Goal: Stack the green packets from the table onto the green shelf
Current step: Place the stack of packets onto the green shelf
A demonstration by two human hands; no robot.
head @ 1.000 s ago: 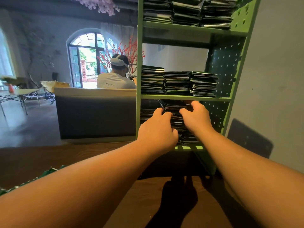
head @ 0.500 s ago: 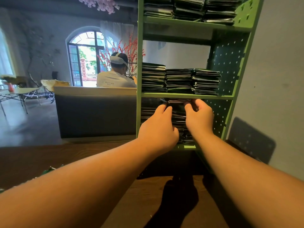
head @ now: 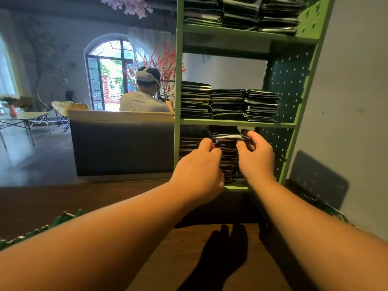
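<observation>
Flat, glossy dark green packets (head: 225, 134) sit stacked in the lowest visible bay of the green shelf (head: 237, 122), a perforated metal unit. Right hand (head: 255, 156) pinches the top packets' edge; left hand (head: 198, 171) has curled fingers against the stack, grip unclear. More packets (head: 65, 217) lie on the wooden table (head: 31, 200), mostly hidden by the forearm.

dark green packets (head: 225, 134) stacked flat, green shelf (head: 235, 122) bottom compartment

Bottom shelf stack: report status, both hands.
Both hands at middle stack. Right hand pinching top packets' edge; left hand curled against the side. Shelf board close overhead.
</observation>
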